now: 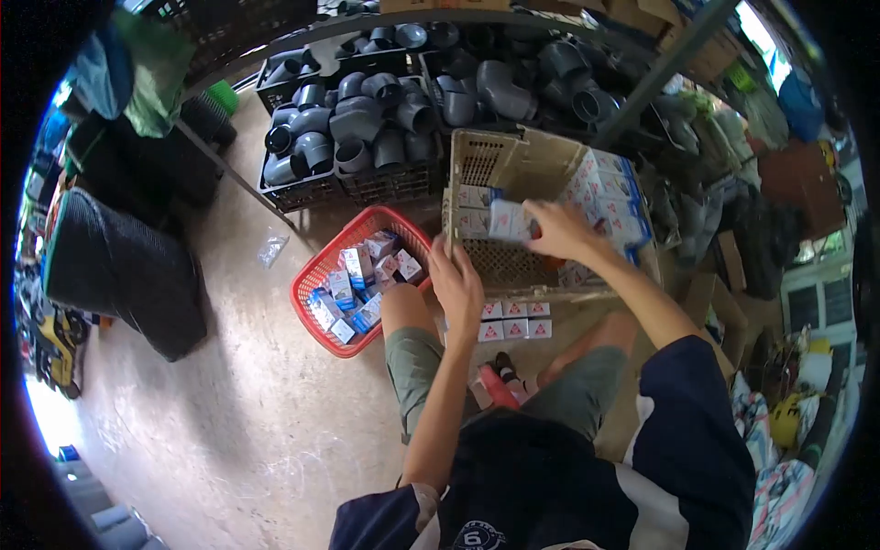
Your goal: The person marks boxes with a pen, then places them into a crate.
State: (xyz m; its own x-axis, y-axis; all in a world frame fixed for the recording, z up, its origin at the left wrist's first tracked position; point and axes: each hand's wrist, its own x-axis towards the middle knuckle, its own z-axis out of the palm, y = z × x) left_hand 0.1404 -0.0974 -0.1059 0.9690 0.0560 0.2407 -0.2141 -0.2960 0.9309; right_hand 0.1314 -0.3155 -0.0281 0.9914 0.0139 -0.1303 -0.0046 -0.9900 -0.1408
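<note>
My right hand [561,233] is closed on a small white carton [510,221], holding it inside the tan plastic crate [477,255]. White and blue cartons [610,188] are stacked along the crate's right side, and a few more cartons [475,209] stand at its left side. My left hand [456,286] lies against the crate's near left corner, fingers stretched out and nothing visible in them. To its left is a red plastic basket [313,266] with several loose white and blue cartons [356,266]. Rows of white cartons [515,328] stand on the floor between my legs.
Black crates [390,183] full of grey pipe fittings [504,92] line the back. A metal bar [665,69] slants above the crate's right. At left stands a dark mesh roll [119,266]. A small clear plastic bag [271,249] lies on the floor.
</note>
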